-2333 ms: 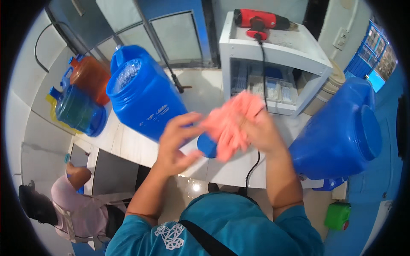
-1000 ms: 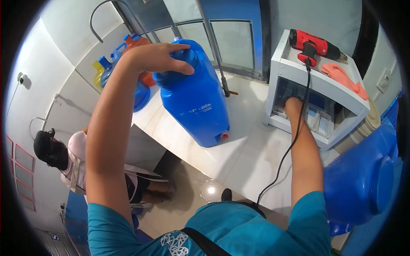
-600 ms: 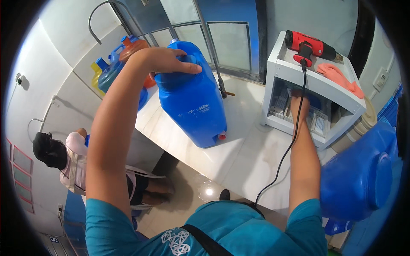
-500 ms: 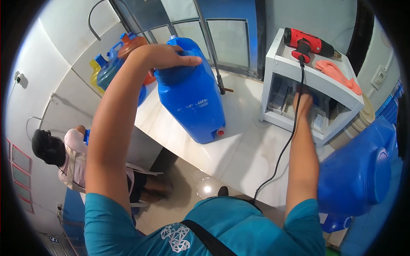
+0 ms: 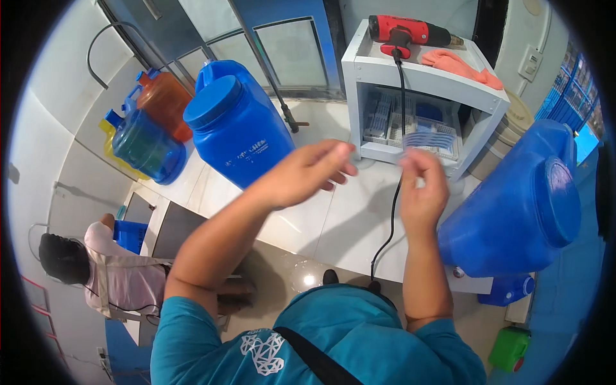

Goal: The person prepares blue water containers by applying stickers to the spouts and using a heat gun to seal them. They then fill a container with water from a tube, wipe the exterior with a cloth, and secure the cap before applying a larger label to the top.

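Sheet, thin and pale with bluish stripes, sits at the fingertips of the right hand, in front of the white shelf unit. Long axis runs roughly sideways, far end pointing right, away from the left hand; slight upward bow, stripes following its length. Looks flexible and partly see-through; blur hides whether it's one piece or several strips.

Right hand: thumb and fingers narrow, pinching the sheet near its left end. Left hand: fingers loosely extended, thumb parted from them, nothing seen in it, well apart from the sheet.

Beyond the left hand, to its left: blue jug, smooth plastic, boxy body, scuffed pale print, round ribbed lid on. Right of the right hand: second blue jug, bulky, glossy, round cap. Past the right hand, atop the shelf unit: red-and-black heat gun and crumpled coral cloth, soft. Black cord runs down between the hands over the glossy white counter.
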### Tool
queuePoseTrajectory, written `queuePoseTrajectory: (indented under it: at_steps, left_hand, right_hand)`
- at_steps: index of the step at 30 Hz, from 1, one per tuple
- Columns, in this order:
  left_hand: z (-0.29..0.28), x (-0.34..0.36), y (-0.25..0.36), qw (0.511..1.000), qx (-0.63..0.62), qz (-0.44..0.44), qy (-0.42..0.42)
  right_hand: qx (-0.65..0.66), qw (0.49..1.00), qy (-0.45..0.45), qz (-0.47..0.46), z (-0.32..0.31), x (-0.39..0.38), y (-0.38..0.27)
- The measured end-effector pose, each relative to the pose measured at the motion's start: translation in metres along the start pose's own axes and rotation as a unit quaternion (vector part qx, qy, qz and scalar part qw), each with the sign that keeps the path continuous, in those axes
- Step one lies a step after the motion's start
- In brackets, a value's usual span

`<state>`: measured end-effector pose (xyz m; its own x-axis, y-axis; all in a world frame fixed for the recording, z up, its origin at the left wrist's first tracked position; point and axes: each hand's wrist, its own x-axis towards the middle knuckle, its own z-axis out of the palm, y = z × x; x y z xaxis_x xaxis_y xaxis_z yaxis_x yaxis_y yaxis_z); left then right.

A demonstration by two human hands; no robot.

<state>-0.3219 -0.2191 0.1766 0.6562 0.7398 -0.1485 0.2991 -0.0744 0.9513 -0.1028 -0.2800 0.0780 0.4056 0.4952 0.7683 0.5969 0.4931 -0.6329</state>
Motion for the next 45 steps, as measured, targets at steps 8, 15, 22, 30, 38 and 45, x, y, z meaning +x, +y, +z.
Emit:
queuePoseTrajectory:
  at_steps: [8, 15, 22, 30, 38, 45]
  left_hand:
    - [0.018, 0.025, -0.035, 0.983, -0.17, 0.052, 0.046]
    - [0.047, 0.003, -0.052, 0.991, -0.035, 0.08, 0.104]
    - [0.01, -0.027, -0.075, 0.962, -0.186, 0.083, 0.182]
    - [0.013, -0.066, -0.115, 0.933, -0.114, 0.114, 0.323]
    - [0.01, -0.109, -0.132, 0.972, 0.036, 0.123, 0.197]
    - [0.003, -0.13, -0.147, 0.981, 0.039, 0.095, 0.166]
  right_hand:
    - [0.008, 0.97, -0.215, -0.112, -0.01, -0.009, -0.046]
    - [0.347, 0.841, -0.252, 0.329, 0.02, 0.002, -0.007]
    - [0.392, 0.808, -0.225, 0.377, 0.036, 0.012, -0.014]
    - [0.227, 0.883, -0.175, 0.371, 0.091, -0.017, 0.065]
    - [-0.076, 0.958, -0.057, 0.272, 0.144, 0.051, 0.2]
    - [-0.379, 0.871, -0.157, 0.27, 0.172, 0.073, 0.255]
